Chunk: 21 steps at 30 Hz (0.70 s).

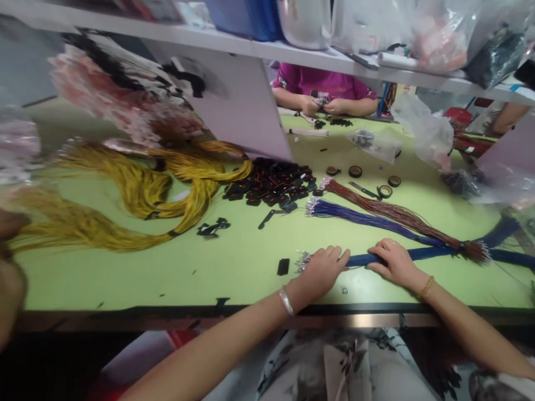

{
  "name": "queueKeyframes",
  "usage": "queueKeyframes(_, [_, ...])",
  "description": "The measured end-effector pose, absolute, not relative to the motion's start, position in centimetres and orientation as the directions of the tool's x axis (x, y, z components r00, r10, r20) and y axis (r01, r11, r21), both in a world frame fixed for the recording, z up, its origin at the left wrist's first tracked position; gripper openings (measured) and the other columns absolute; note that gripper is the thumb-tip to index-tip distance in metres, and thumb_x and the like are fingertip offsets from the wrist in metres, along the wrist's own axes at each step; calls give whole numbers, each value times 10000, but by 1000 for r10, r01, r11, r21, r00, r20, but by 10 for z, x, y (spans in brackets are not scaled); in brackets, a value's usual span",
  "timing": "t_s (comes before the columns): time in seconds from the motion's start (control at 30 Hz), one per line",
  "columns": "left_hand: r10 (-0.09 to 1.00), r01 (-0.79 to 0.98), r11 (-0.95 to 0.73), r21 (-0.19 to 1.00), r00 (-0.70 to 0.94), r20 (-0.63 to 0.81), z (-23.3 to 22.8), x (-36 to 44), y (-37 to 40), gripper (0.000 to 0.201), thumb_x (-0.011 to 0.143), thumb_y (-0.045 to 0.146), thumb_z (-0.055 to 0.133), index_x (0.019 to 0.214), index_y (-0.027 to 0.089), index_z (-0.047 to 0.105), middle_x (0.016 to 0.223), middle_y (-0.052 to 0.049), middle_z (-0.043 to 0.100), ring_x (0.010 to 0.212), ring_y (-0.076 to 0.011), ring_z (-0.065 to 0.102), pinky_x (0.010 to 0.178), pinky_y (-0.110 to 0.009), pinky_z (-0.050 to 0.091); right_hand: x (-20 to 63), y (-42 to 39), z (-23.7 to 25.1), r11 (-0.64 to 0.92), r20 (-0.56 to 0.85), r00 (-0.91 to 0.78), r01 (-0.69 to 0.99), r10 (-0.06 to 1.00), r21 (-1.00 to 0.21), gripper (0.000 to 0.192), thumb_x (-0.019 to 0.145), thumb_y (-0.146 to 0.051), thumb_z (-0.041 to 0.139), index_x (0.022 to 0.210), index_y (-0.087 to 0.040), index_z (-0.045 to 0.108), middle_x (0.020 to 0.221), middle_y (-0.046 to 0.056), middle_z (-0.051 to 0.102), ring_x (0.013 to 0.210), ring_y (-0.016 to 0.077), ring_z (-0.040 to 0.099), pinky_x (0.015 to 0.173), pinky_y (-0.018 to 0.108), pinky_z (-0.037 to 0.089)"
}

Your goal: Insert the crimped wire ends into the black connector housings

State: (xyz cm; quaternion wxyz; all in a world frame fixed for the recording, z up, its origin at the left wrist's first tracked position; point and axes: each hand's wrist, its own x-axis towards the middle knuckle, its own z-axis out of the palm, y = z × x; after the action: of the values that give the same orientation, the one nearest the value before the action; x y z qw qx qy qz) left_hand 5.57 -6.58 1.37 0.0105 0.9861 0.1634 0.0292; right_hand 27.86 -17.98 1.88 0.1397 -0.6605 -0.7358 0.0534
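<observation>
My left hand [322,270] rests on the green table [234,267], its fingers closed over the metal-tipped end of a blue wire bundle [434,254]. A silver bangle sits on that wrist. My right hand [393,262] presses down on the same blue bundle a little to the right, fingers curled over it. A small black connector [283,267] lies just left of my left hand. Behind the hands lie a second blue-purple wire bundle [355,216] and a brown-red wire bundle [388,210].
A heap of black connectors [271,186] sits mid-table, yellow wire bundles [137,195] to the left, tape rolls [384,191] behind. Another person in a pink shirt [324,83] works across the table. A shelf with bags hangs overhead. A grey divider panel [238,106] stands upright.
</observation>
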Motion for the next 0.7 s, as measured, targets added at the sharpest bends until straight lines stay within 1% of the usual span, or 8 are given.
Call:
queueKeyframes(0.1, [239,241,-970,-16,967,84,16,57,-47,335,947,243,331,1223,170,506,896,-94,552,786,-217,512,667,-341,380,298,-191,26,-45,74,62,976,995,-213,438,843,-593,522,972,-186,623,911,86,606,866,222,535,737,327,406])
queueKeyframes(0.2, [238,244,-969,-27,963,128,13,65,-29,338,934,174,325,1215,179,513,889,-94,540,784,-207,495,681,-338,370,326,-206,31,-251,45,262,953,964,-171,374,913,-523,429,918,-197,614,880,67,615,829,208,555,697,312,398])
queueKeyframes(0.27, [249,255,-967,-20,958,142,10,68,-24,344,932,166,322,1218,179,513,887,-95,537,793,-207,491,696,-341,367,342,-214,32,-294,56,306,942,950,-160,367,950,-464,368,937,-198,621,896,69,623,845,204,562,718,311,403])
queueKeyframes(0.33, [266,270,-963,-11,954,141,8,68,-28,345,940,205,324,1232,176,504,895,-96,541,808,-213,493,709,-347,368,350,-218,32,-298,81,309,947,948,-123,376,957,-448,355,985,-189,627,918,82,628,873,215,560,741,318,407])
queueKeyframes(0.4, [301,303,-953,7,944,135,9,63,-37,362,940,305,362,1244,161,496,925,-102,550,838,-227,497,730,-358,374,349,-217,34,-297,101,302,953,948,-64,390,947,-468,374,1005,-183,634,910,93,630,875,231,559,728,327,407])
queueKeyframes(0.47, [353,352,-935,34,926,133,12,57,-46,453,911,421,420,1254,133,486,966,-114,562,885,-247,503,781,-379,381,342,-211,37,-269,111,273,962,956,-42,387,943,-472,386,974,-188,648,883,92,634,857,234,564,704,326,405])
queueKeyframes(0.57, [416,407,-909,82,896,155,16,47,-55,569,869,497,475,1292,117,457,1058,-137,576,1019,-281,500,911,-423,352,324,-190,42,-156,132,172,980,976,-120,354,954,-423,382,942,-193,651,870,81,640,830,215,573,706,316,413])
queueKeyframes(0.7, [478,449,-878,167,844,243,21,29,-57,588,858,507,488,1324,151,440,1252,-167,529,1228,-316,413,1024,-473,284,296,-140,46,29,178,18,967,984,-255,300,954,-353,388,1053,-186,617,1004,93,632,896,210,572,764,312,438])
